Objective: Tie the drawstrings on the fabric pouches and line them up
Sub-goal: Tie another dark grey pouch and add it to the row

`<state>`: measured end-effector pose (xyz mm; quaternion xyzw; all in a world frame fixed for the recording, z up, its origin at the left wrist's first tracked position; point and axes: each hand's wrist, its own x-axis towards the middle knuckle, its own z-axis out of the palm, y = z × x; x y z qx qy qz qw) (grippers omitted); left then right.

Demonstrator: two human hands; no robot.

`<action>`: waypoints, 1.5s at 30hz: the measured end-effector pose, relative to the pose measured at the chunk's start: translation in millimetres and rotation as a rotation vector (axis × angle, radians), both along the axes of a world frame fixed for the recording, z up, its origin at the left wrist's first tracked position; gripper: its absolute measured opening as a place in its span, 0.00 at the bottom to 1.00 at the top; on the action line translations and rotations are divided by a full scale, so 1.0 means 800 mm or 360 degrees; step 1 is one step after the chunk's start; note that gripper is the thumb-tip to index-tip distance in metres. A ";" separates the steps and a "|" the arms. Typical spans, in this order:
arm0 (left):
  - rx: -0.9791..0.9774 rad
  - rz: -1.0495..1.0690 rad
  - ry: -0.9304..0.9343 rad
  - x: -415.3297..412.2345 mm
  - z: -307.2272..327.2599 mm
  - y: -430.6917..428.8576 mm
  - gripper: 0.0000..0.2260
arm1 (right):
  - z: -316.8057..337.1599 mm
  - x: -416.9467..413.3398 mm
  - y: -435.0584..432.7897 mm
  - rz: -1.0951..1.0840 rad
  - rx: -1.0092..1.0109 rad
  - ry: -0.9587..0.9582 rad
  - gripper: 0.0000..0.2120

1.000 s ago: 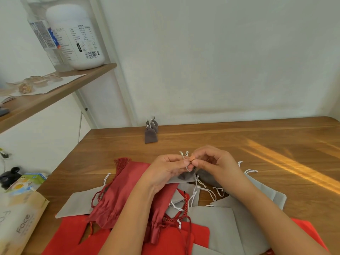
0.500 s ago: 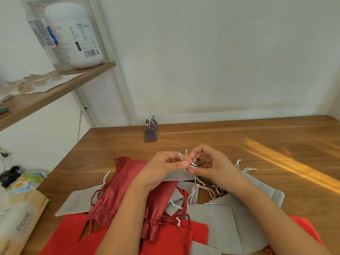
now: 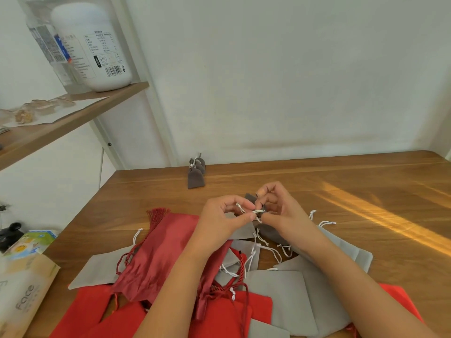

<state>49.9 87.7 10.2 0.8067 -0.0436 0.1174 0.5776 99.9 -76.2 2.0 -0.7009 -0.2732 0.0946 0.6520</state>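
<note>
L hand (image 3: 219, 219), R hand (image 3: 280, 211): fingers curled, pinching.

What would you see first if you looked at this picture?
The two hands in the middle: the left hand and right hand pinch the white drawstring of a small dark grey pouch. Under them, at the near edge of the table, lies a bright heap of red pouches and grey pouches. Far back on it sit small tied pouches.

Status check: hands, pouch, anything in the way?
Left hand, right hand pinch white drawstring, mid-knot. Dark grey pouch beneath them. Loose pouches underneath, nothing blocking.
</note>
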 end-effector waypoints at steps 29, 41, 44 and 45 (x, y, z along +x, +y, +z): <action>0.0511 0.0581 -0.0586 0.005 -0.014 -0.013 0.05 | -0.001 -0.010 0.014 -0.0076 0.0064 0.0287 0.15; 0.0540 0.0406 -0.0498 0.011 -0.023 -0.017 0.03 | -0.006 -0.008 0.014 -0.0185 0.0292 0.0423 0.11; 0.0346 0.0370 -0.0322 0.010 -0.019 -0.014 0.03 | -0.003 -0.002 0.008 -0.0165 0.0623 0.0556 0.11; 0.0299 0.0357 -0.0252 0.010 -0.018 -0.013 0.04 | 0.001 0.001 0.005 -0.0156 0.0724 0.0584 0.11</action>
